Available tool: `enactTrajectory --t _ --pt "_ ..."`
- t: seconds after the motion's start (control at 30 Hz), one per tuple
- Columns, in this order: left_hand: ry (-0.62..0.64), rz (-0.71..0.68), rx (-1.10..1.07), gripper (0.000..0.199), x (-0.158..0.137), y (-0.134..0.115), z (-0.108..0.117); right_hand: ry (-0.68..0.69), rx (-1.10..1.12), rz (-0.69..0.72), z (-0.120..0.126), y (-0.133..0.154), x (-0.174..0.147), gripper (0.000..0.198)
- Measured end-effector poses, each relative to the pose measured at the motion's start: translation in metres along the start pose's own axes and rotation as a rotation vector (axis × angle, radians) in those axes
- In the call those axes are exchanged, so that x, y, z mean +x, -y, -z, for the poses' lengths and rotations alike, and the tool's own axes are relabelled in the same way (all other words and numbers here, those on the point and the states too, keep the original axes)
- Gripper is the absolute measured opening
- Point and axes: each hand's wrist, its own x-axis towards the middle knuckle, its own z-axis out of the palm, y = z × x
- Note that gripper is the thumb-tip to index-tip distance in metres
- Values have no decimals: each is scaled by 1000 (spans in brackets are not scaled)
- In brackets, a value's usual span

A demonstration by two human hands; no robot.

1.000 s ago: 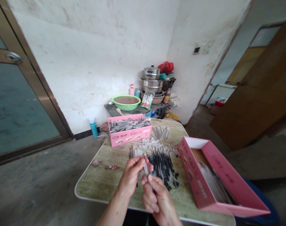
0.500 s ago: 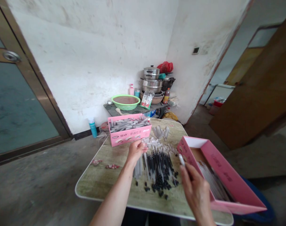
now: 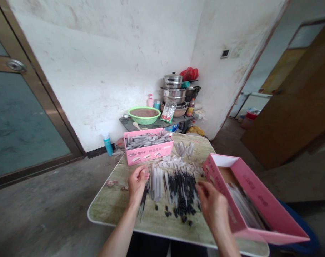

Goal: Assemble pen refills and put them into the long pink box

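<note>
My left hand [image 3: 137,182] is closed in a pinch over the left part of the table; what its fingertips hold, if anything, I cannot make out. Thin black pen refills [image 3: 144,200] lie just below it, and a row of clear pen barrels [image 3: 156,184] is to its right. My right hand [image 3: 213,203] has its fingers curled together at the right edge of a pile of black-filled refills [image 3: 182,184]; anything in them is hidden. Loose black caps [image 3: 184,208] lie in front of that pile. Small whitish translucent pieces [image 3: 173,162] are scattered behind it.
A pink box [image 3: 149,153] full of pen barrels stands at the table's back left. Another long pink box [image 3: 261,200] with clear pieces inside sits at the right edge. Behind are a green basin [image 3: 143,119] and stacked steel pots [image 3: 174,94].
My left hand has moved left, off the whitish pieces, uncovering the barrels and the refills on the left. My right hand has moved toward the refill pile; the pale piece it held no longer shows.
</note>
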Motion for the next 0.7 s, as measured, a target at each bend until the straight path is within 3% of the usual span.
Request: enactTrajectory --t 0.1,0.27,0.5,0.63,0.7 --pt "-28 22 13 45 -5 3 7 284 -135 60 -51 43 -1 21" --pt "44 27 32 40 -10 0 5 335 -186 10 -101 70 9 16" --pt "87 62 4 41 -16 -3 1 363 -28 -110 -105 69 26 16" --pt "129 127 -28 43 -22 -17 -3 416 261 -136 -89 65 27 17" --pt "233 198 -95 44 -28 -31 -7 505 469 -123 -78 61 20 22"
